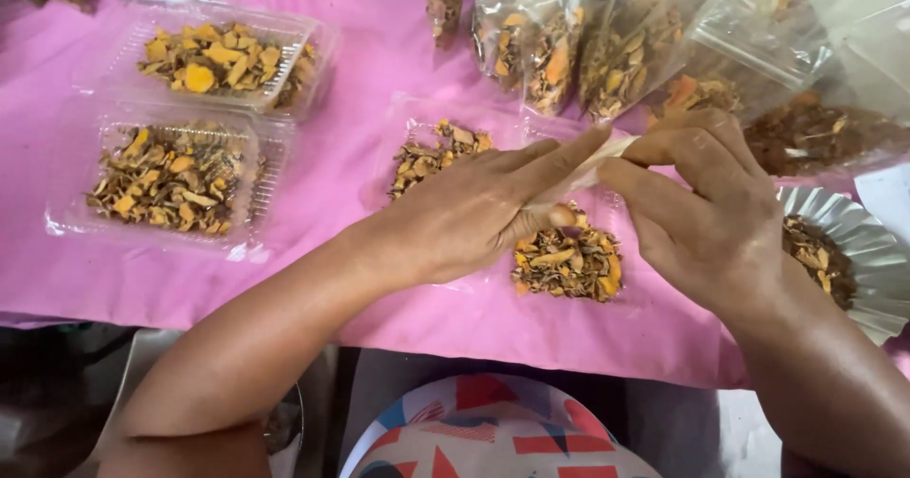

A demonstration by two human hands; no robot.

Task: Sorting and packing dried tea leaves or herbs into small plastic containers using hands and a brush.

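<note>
Fingers of our left hand (464, 214) and right hand (706, 208) pinch a pale strip (592, 167) taut above the filled bag (567, 255); next, at six o'clock, we judge, comes tying.

- Hands: two, a left hand (474, 214) and a right hand (706, 214), both the person's own, pinching one pale strip (592, 167) between them.
- Clear plastic trays on the left, filled with dried yellow-brown slices: two, a far tray (227, 56) and a near tray (171, 176).
- Open clear tray under the hands (569, 260), slices in both halves: one.
- Clear bags of slices (616, 46) along the far edge: at least four; overlap hides the exact count.
- Fluted foil dish (858, 250) at right: one.
- Pink cloth (351, 170): one.
</note>
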